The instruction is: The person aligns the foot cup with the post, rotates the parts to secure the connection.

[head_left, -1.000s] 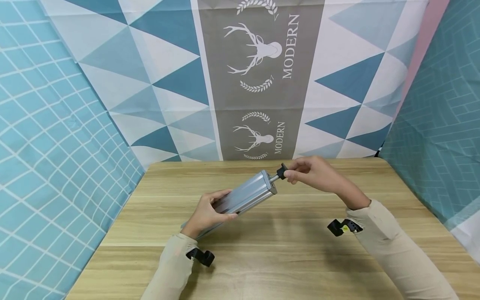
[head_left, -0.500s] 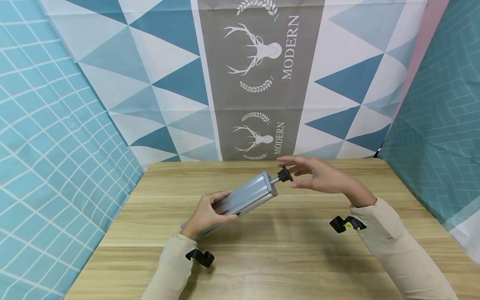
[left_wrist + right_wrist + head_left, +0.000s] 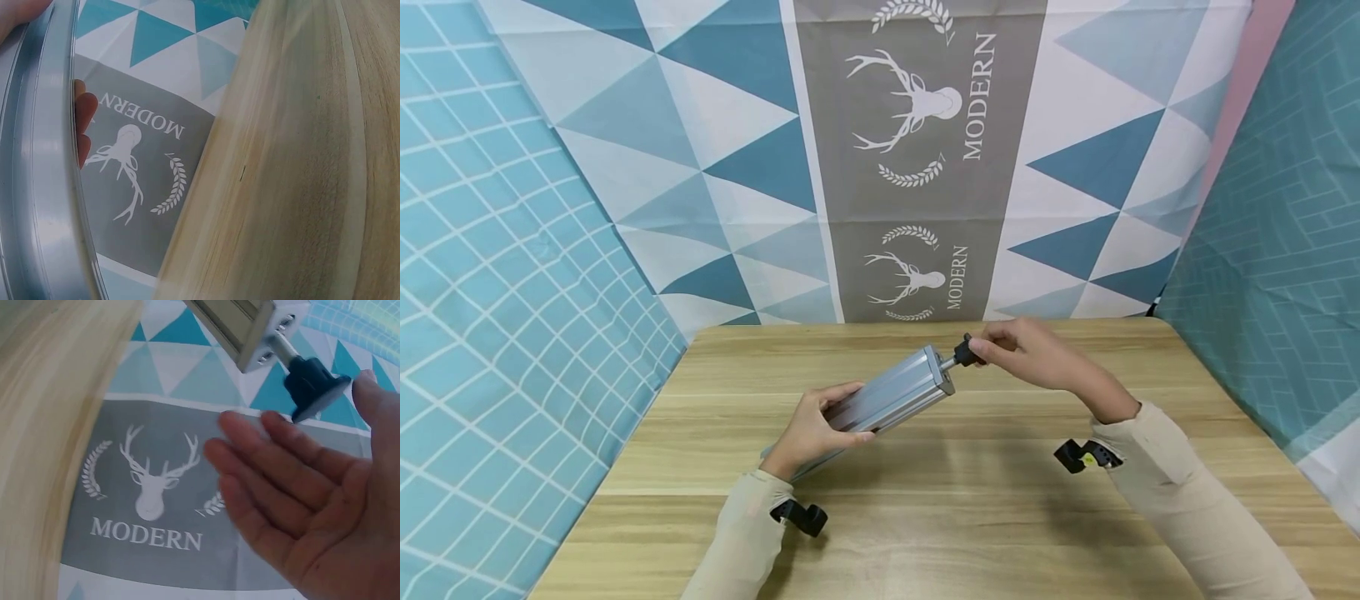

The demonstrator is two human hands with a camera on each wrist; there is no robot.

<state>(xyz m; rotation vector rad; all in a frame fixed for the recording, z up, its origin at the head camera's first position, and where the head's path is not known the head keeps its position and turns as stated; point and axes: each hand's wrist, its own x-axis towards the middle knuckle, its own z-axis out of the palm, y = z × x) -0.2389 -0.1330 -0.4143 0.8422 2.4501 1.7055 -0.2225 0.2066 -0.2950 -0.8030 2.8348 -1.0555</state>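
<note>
A long silver aluminium profile (image 3: 891, 387) slants up to the right above the table, its end plate (image 3: 942, 371) facing right. My left hand (image 3: 820, 425) grips it around the middle; in the left wrist view its side (image 3: 53, 150) fills the left edge, with fingertips (image 3: 84, 115) curled behind. From the end plate a short metal rod carries a black levelling foot (image 3: 967, 350). My right hand (image 3: 1030, 354) pinches this foot between thumb and fingers in the head view. In the right wrist view the thumb (image 3: 369, 390) and fingertips are right beside the foot's flared disc (image 3: 322, 397).
Beneath both hands lies a wood-grain table (image 3: 970, 517). A patterned cloth (image 3: 917, 192) with deer prints hangs behind its far edge. Blue grid cloth (image 3: 512, 275) borders the left side, teal cloth (image 3: 1285, 250) the right. Each sleeve carries a black wrist mount (image 3: 801, 515).
My right hand held the levelling foot, let go with its fingers spread half a second ago, and has now closed on it again. The left hand and the profile have stayed in place.
</note>
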